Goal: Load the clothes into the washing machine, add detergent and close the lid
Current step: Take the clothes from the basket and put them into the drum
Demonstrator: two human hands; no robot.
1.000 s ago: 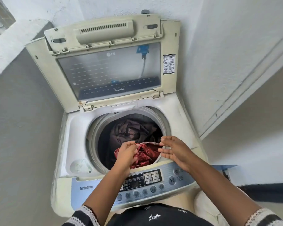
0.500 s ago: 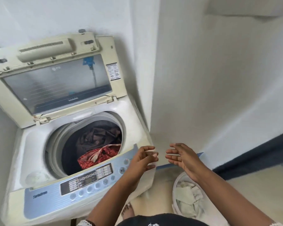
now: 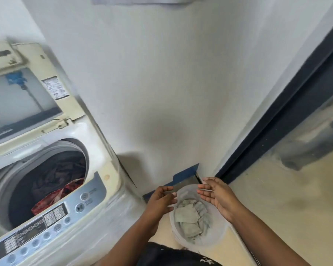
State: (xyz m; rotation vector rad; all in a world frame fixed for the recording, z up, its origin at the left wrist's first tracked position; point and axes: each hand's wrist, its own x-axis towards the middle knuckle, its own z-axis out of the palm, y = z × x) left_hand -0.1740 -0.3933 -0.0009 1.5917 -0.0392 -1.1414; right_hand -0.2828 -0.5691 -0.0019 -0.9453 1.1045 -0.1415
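**Both hands empty over the bucket, next garment right below**

Left hand (image 3: 161,198) & right hand (image 3: 217,196) hover w/ palms facing each other, fingers loosely spread, holding nothing. Gap between them is moderate, not wide. Directly under & between them sits the round white translucent plastic bucket (image 3: 217,239) on the floor, just beside the machine's right side. Inside it: crumpled pale grey-green cloth (image 3: 192,217), folded in loose layers, no clear long axis, a heap filling the bucket's bottom.

Key relation: cloth lies straight down from the hands, roughly centred in the gap; the left hand looks a touch nearer the bucket's near-left rim, the right sits above its far-right rim. Neither touches rim or cloth. Prob. a plain downward reach w/ both hands to gather it.

Cream top-loading washing machine (image 3: 104,169) stands to the left, its window lid (image 3: 27,96) propped open. The drum holds dark brown clothes (image 3: 60,169) w/ a red patterned garment (image 3: 54,196) on top near the front edge. Loading looks partway; detergent not in view, lid not yet shut.
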